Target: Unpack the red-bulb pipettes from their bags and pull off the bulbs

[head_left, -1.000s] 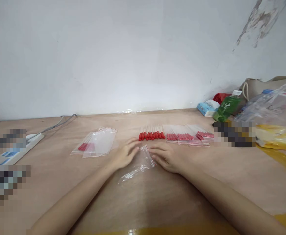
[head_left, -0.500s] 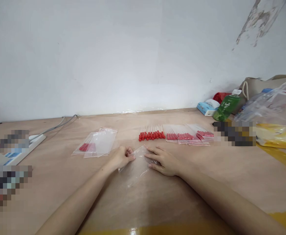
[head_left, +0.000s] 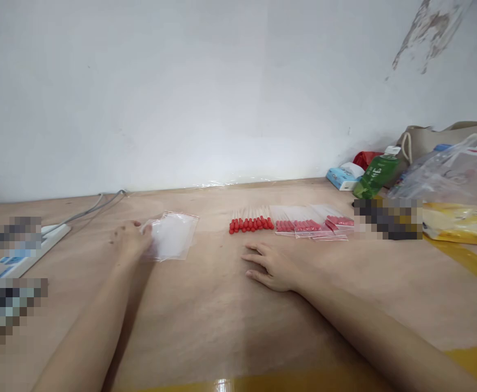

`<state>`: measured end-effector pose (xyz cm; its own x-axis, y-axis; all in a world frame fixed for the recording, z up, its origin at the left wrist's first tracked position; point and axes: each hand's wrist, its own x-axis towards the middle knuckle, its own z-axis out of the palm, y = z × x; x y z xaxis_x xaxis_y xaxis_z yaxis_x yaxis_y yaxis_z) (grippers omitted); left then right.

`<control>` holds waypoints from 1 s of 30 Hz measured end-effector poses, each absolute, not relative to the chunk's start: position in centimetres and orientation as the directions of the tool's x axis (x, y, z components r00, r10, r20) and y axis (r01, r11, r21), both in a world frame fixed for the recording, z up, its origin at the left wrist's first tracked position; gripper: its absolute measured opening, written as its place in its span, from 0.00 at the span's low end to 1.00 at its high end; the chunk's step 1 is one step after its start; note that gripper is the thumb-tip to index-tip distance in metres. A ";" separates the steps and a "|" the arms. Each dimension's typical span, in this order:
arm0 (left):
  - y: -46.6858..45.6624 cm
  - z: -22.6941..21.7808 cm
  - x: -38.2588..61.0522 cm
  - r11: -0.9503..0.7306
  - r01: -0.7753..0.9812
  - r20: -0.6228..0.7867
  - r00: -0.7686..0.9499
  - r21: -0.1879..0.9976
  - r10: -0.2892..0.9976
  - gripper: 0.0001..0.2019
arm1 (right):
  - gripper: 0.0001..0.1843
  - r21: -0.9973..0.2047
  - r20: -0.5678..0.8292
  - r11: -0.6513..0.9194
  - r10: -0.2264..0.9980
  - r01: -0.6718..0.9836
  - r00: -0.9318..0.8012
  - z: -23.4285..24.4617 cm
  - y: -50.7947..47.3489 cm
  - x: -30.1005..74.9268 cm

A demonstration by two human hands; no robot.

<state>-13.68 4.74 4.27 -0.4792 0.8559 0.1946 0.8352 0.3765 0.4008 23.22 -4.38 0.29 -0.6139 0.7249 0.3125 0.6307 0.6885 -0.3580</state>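
My left hand, blurred by motion, is at the left edge of a small pile of clear zip bags. Clear plastic shows at its fingertips, but whether they grip it is not plain. My right hand rests on the table with its fingers spread and nothing in them. Beyond it lies a row of thin pale sticks with red bulb ends. To their right are several clear bags holding red-ended sticks, overlapping one another.
A white power strip with a grey cable lies at the left. At the back right stand a tissue pack, a leaning green bottle and plastic bags. Yellow tape crosses the table's front.
My left hand has moved left from the middle to the zip-bag pile. The clear plastic bag that was between both hands is gone from there. My right hand has stayed in place.
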 end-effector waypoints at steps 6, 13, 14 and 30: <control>4.5 5.1 -17.6 0.531 0.771 -0.133 -0.521 0.351 0.843 0.16 | 0.22 -0.350 0.288 0.678 0.734 0.646 -0.615 0.7 -4.6 23.2; 3.2 7.5 -16.8 0.538 0.807 0.260 -0.589 0.244 0.766 0.16 | 0.22 -0.328 0.296 0.688 0.726 0.647 -0.621 0.6 -4.5 23.2; 3.0 8.2 -16.0 0.497 0.835 0.396 -0.549 0.234 0.736 0.16 | 0.21 -0.329 0.304 0.691 0.722 0.643 -0.621 0.5 -4.5 23.2; -1.0 2.5 4.7 -0.255 0.310 0.024 0.593 0.916 0.805 0.13 | 0.47 -0.377 0.402 0.746 0.666 0.549 -0.628 0.5 -4.7 23.9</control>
<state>4.74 -1.02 2.46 0.5929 0.8049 0.0241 0.3096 -0.2555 0.9159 23.88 -4.71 0.52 -0.6284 0.6659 0.4021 0.5492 0.7458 -0.3770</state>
